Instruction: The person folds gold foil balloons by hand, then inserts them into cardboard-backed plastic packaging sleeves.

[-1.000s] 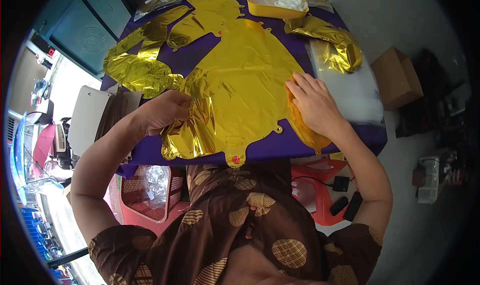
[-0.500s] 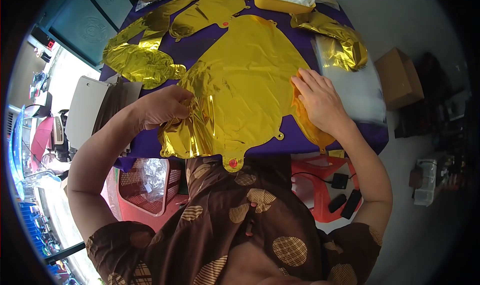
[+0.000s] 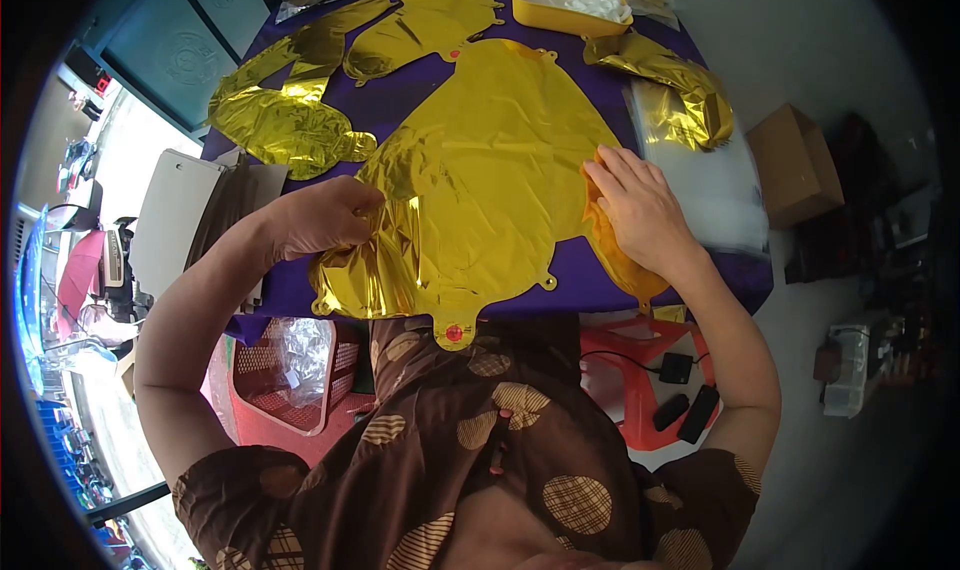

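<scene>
A large flat gold foil balloon (image 3: 500,150) lies on the purple-covered table (image 3: 350,100), its tab with a red dot hanging at the front edge. My left hand (image 3: 325,215) is closed on the balloon's left edge, where the foil is crumpled and shiny. On the right, my right hand (image 3: 640,202) lies with fingers stretched out over the balloon's right edge, against a folded orange-gold part (image 3: 618,260) below it.
More gold foil pieces lie at the back left (image 3: 285,130), back (image 3: 430,20) and right (image 3: 680,85). A yellow tray (image 3: 545,12) holds white material. Clear plastic sheets (image 3: 715,195) lie right; a stack of grey-white sheets (image 3: 175,210) stands left. Red baskets (image 3: 300,410) sit below.
The foil balloon has shifted slightly left, its front tab most clearly. My left hand has moved slightly left with the foil edge; my right hand stays almost still.
</scene>
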A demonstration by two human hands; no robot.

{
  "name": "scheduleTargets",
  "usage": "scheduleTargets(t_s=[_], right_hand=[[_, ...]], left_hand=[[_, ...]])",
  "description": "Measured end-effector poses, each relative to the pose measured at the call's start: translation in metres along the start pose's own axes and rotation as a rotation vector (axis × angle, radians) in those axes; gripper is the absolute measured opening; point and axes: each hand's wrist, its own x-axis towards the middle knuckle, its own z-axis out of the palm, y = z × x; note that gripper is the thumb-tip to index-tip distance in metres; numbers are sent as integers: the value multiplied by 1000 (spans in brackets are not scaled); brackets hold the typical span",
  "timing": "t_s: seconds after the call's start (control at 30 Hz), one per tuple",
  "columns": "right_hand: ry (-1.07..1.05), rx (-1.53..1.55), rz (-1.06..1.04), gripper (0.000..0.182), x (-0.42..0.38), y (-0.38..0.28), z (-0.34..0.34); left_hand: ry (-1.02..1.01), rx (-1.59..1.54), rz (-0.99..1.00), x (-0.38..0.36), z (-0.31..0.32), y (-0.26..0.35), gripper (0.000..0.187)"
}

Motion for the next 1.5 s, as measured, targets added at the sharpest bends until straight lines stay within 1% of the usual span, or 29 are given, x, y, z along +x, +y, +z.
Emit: scheduleTargets(t_s=[0.03, 0.13, 0.23, 0.33, 0.43, 0.53, 0.73, 0.83, 1.03, 1.13, 1.23, 1.33, 1.43, 1.5], right_hand=[[0, -2, -1, 41, 0, 0, 0], [-4, -6, 0, 41, 0, 1, 1], [-34, 0, 11, 43, 0, 1, 0], [-54, 4, 12, 44, 0, 2, -1], [-55, -2, 10, 44, 1, 2, -2], [-56, -7, 7, 43, 1, 1, -2], [-55, 15, 6, 43, 3, 1, -3], [-47, 11, 6, 43, 3, 0, -4], [-39, 8, 0, 43, 3, 0, -4], [-23, -6, -13, 41, 5, 1, -5], [-11, -9, -26, 40, 4, 0, -4], [-6, -12, -32, 40, 3, 1, -2], [-3, -6, -27, 40, 3, 1, -2], [-2, -1, -25, 40, 3, 1, -2]], left_hand=[[-11, 24, 4, -3, 1, 4, 38], [13, 120, -5, -9, 3, 9, 36], [28, 195, 71, -10, 6, 3, 36], [24, 316, 87, -16, 8, 13, 36], [33, 316, 126, -14, 8, 11, 36], [35, 207, 111, -8, 7, 7, 36], [73, 211, 30, -4, 2, 8, 36], [51, 163, -22, -6, 1, 14, 36], [11, 220, -44, -1, -3, 11, 38], [59, 194, 54, -1, -1, 4, 31], [-3, 247, -23, -1, -4, 8, 47], [-3, 337, -8, 0, -6, 9, 47], [46, 416, 16, -3, -3, 17, 27], [76, 433, 30, -5, -3, 17, 28]])
